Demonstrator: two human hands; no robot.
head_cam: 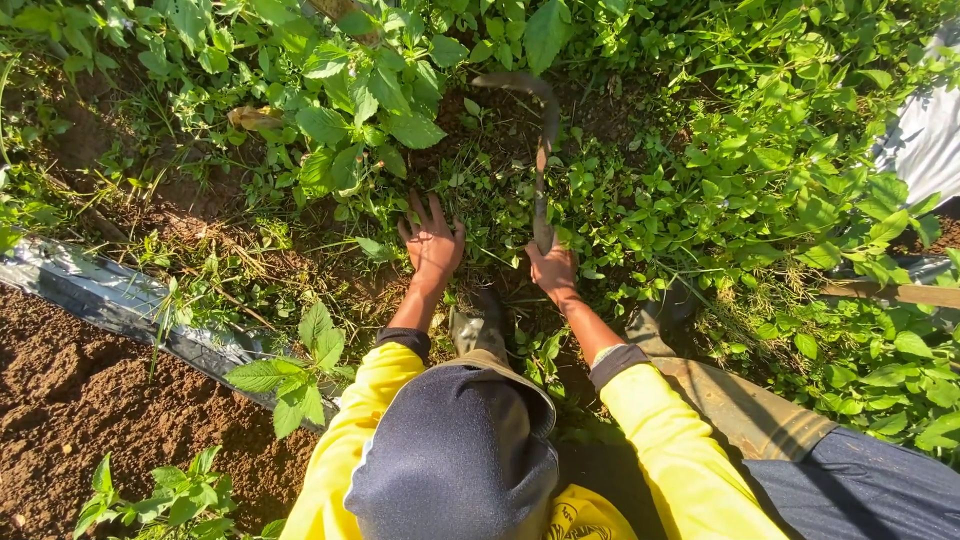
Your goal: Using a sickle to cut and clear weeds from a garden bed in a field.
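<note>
1. Down low, the right hand (553, 270) is closed around the handle of a sickle (541, 150). Its curved blade rises away from the person and hooks left over the weeds.
2. Just beside it, the left hand (432, 243) lies open, fingers spread, palm pressed into low weeds (480, 195) on the soil, holding nothing.
3. Around both hands stand leafy green plants (350, 110); a strip of dark plastic sheeting (110, 295) edges bare brown earth at lower left.
4. Yellow sleeves (350, 430) and a boot (478, 325) show below.
5. Risk, as a judgement: the open hand sits near the blade's path, so a swing pulled leftward could cut its fingers.
</note>
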